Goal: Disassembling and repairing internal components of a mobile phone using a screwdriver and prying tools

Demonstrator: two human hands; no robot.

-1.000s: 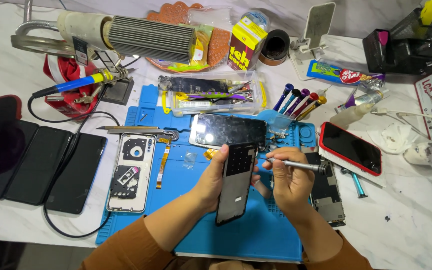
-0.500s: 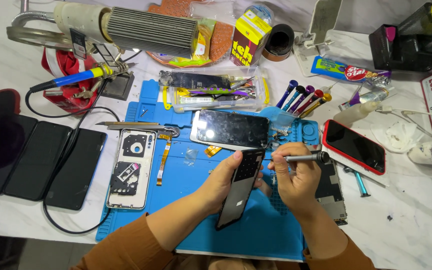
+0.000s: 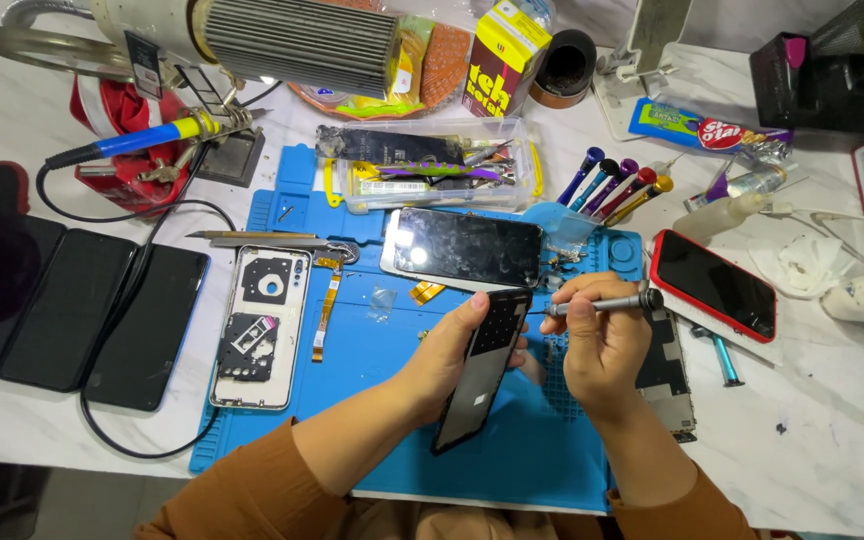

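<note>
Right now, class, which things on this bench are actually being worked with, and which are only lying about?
In use:
- left hand holding a dark phone part
- right hand holding a grey screwdriver, tip at the part's top edge

Lying about:
- red-edged phone
- opened white phone frame
- black screen on the blue mat
- soldering iron
- coloured screwdrivers

A single head-worn view looks steeply down from close above the white marbled counter (image 3: 832,440), facing its far edge, with the blue rubber work mat (image 3: 372,350) filling the centre.
</note>
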